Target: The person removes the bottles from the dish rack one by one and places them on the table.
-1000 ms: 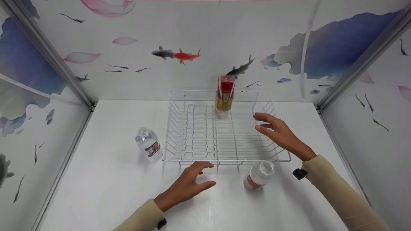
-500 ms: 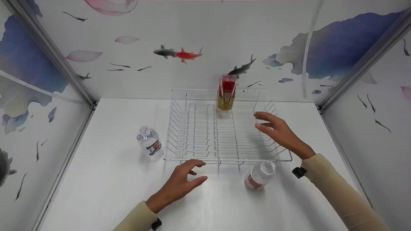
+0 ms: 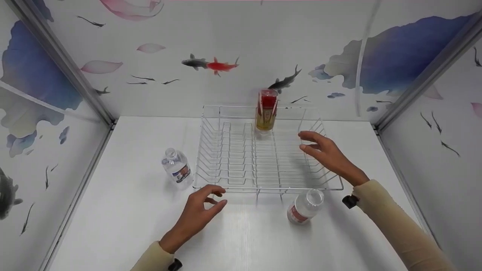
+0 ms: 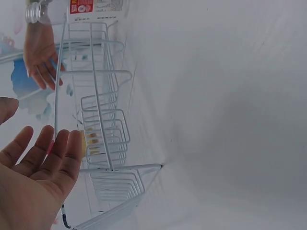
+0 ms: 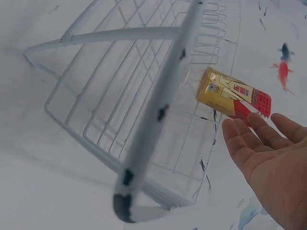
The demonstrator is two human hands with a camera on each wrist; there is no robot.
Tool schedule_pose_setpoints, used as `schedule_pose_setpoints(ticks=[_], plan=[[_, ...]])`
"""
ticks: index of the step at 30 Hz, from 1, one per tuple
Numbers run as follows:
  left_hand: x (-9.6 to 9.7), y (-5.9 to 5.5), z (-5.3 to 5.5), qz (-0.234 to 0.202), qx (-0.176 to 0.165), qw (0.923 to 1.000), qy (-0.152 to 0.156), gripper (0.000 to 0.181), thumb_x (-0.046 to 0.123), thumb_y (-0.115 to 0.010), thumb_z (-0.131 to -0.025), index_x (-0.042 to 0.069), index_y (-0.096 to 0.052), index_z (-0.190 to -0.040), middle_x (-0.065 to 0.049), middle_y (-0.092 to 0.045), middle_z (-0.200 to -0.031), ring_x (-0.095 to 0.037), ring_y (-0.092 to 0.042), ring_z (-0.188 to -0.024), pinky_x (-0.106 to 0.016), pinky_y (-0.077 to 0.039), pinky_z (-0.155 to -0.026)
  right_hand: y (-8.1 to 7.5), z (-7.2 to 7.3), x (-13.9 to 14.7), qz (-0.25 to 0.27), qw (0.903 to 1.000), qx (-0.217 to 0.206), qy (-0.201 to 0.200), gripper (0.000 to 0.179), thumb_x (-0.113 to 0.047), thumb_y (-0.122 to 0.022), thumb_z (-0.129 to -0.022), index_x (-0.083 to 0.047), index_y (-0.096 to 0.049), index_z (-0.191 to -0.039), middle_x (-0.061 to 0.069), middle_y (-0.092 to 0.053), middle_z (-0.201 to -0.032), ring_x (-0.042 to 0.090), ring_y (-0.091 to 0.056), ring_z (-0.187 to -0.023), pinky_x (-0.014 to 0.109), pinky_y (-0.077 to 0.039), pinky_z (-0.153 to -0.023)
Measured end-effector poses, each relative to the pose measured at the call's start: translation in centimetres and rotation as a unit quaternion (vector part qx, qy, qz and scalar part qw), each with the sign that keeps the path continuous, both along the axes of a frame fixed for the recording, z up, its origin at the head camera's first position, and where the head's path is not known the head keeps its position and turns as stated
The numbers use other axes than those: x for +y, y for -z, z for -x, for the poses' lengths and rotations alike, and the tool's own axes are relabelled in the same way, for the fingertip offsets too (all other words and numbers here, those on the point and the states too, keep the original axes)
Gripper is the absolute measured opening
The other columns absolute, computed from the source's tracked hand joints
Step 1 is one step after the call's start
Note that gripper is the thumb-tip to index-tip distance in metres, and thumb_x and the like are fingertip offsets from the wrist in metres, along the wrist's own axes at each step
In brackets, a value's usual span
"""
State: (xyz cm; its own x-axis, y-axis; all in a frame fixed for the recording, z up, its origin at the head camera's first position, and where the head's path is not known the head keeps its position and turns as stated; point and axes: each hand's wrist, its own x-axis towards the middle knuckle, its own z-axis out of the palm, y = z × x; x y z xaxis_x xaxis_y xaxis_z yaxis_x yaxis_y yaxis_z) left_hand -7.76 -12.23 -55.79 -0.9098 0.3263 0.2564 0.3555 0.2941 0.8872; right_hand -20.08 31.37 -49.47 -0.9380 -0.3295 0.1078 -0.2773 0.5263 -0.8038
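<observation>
A white wire dish rack (image 3: pixel 271 189) stands on the table; a bottle with a red and gold label (image 3: pixel 266 111) is upside down at its back. My left hand (image 3: pixel 194 210) hovers before the rack's front left corner, fingers loosely bent, holding nothing. Left of the rack, near that hand, stands a clear bottle (image 3: pixel 176 165) with a dark label. Over the rack's right side is my right hand (image 3: pixel 325 152), relaxed, with nothing between thumb and fingers. In the right wrist view, the labelled bottle (image 5: pixel 235 93) appears beyond the fingertips (image 5: pixel 230 129).
Another clear bottle (image 3: pixel 305 207) with a red label stands upright by the rack's front right corner. Printed walls (image 3: pixel 150 94) enclose the white table (image 3: pixel 131 158) at the back and both sides. The rack's rim wires (image 4: pixel 98 105) rise above the tabletop.
My left hand has drawn leftward along the front of the rack, closer to the left clear bottle. My right hand and the bottles stay where they were; the head view shifts slightly.
</observation>
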Motion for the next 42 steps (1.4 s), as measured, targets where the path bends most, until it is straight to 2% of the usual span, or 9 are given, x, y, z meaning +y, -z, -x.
schedule_pose_setpoints(ticks=[7,13,18,24,31,37,42], plan=[[-0.9,-0.4,-0.1,0.000,0.002,0.9995,-0.030,0.025,0.012,-0.081,-0.102,0.021,-0.073,-0.124,0.009,-0.073,-0.123,-0.016,-0.071,-0.109,-0.034,-0.066,-0.086,0.0,0.3,0.0,0.005,1.0000,0.003,-0.003,0.054,-0.029,-0.066,-0.113,-0.005,-0.053,-0.160,0.016,-0.056,-0.162,0.035,-0.052,-0.151,0.058,-0.047,-0.122],[-1.8,-0.7,-0.2,0.004,0.017,0.9982,-0.058,0.028,0.009,-0.082,-0.101,0.020,-0.074,-0.124,0.005,-0.074,-0.121,-0.023,-0.071,-0.108,-0.033,-0.066,-0.085,-0.1,0.3,0.0,0.004,1.0000,0.000,-0.004,0.054,-0.028,-0.066,-0.113,-0.005,-0.053,-0.160,0.017,-0.056,-0.162,0.035,-0.052,-0.151,0.058,-0.047,-0.122],[-2.7,-0.9,-0.4,0.009,0.028,0.9955,-0.090,0.030,0.008,-0.083,-0.099,0.019,-0.073,-0.126,0.003,-0.074,-0.122,-0.022,-0.070,-0.110,-0.032,-0.066,-0.088,-0.5,0.5,-0.4,0.006,0.9999,0.004,-0.007,0.054,-0.027,-0.066,-0.113,-0.005,-0.053,-0.160,0.015,-0.056,-0.162,0.034,-0.052,-0.151,0.058,-0.046,-0.122],[-3.6,-1.0,-0.6,0.013,0.047,0.9909,-0.125,0.034,0.006,-0.084,-0.098,0.013,-0.072,-0.129,-0.002,-0.073,-0.127,-0.024,-0.069,-0.120,-0.038,-0.065,-0.092,-0.6,0.6,-0.6,0.005,1.0000,-0.002,-0.007,0.056,-0.030,-0.066,-0.113,-0.007,-0.051,-0.162,0.017,-0.055,-0.163,0.037,-0.051,-0.152,0.059,-0.045,-0.123],[-4.5,-1.0,-0.7,0.023,0.026,0.9870,-0.157,0.040,0.008,-0.086,-0.097,0.012,-0.071,-0.134,0.001,-0.070,-0.134,-0.017,-0.063,-0.131,-0.041,-0.062,-0.102,-0.5,0.8,-0.9,0.001,0.9999,-0.009,-0.006,0.057,-0.032,-0.065,-0.114,-0.007,-0.049,-0.163,0.018,-0.053,-0.164,0.039,-0.050,-0.152,0.061,-0.045,-0.123],[-4.9,-0.4,-0.5,0.031,0.012,0.9861,-0.163,0.050,0.011,-0.086,-0.098,0.009,-0.066,-0.143,-0.007,-0.065,-0.147,-0.027,-0.059,-0.141,-0.050,-0.059,-0.108,-0.7,1.3,-1.2,-0.003,0.9999,-0.014,-0.005,0.060,-0.035,-0.066,-0.113,-0.007,-0.049,-0.163,0.018,-0.052,-0.165,0.039,-0.049,-0.153,0.061,-0.044,-0.124],[-5.0,-0.2,-0.3,0.031,-0.024,0.9878,-0.151,0.062,0.016,-0.085,-0.099,0.005,-0.057,-0.153,-0.015,-0.058,-0.157,-0.034,-0.055,-0.148,-0.054,-0.058,-0.110,-0.7,1.8,-1.4,-0.008,0.9998,-0.020,-0.001,0.062,-0.034,-0.067,-0.113,-0.005,-0.048,-0.163,0.021,-0.052,-0.165,0.040,-0.049,-0.153,0.061,-0.043,-0.124]])
